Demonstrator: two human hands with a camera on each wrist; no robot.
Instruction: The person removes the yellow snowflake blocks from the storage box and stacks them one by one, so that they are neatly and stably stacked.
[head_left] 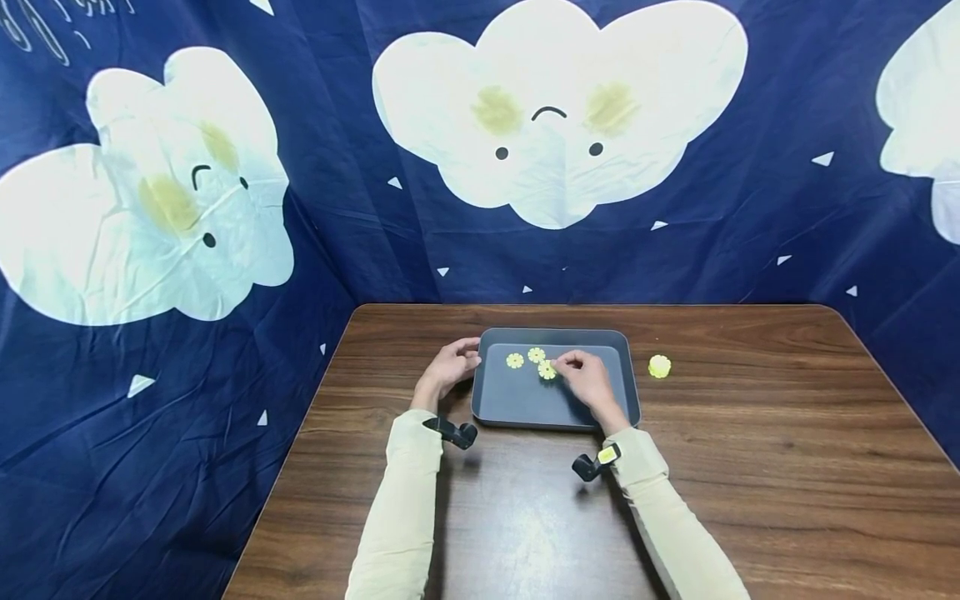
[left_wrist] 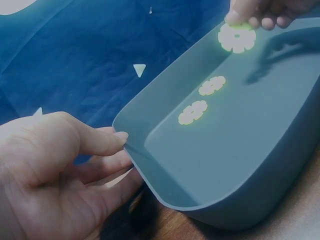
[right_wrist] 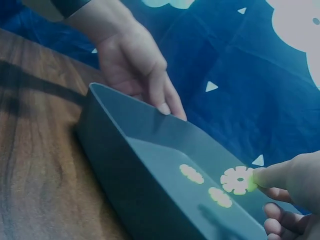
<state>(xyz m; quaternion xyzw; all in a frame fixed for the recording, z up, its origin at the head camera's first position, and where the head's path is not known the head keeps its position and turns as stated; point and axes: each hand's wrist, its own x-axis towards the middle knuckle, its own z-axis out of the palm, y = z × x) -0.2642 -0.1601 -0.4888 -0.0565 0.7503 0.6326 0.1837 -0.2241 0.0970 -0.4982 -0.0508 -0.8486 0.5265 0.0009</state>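
Observation:
My right hand [head_left: 588, 382] pinches a yellow flower-shaped disc [head_left: 547, 369] by its edge, between thumb and fingertips. The disc has a notched outline and a small hole in the middle, and it stands tilted above the floor of the dark grey tray [head_left: 517, 404]. Two more such discs, a left one [left_wrist: 193, 112] and a right one [left_wrist: 212, 85], lie flat inside the tray near its far wall. At the tray's left end, my left hand [head_left: 450, 365] holds the rim, its thumb on the edge and its other fingers against the outside wall.
A small stack of yellow flower-shaped discs [head_left: 660, 367] sits on the brown wooden table [head_left: 787, 467], right of the tray. Behind the table hangs a dark blue curtain [head_left: 330, 125] with white cloud prints. A small black camera is strapped to each wrist.

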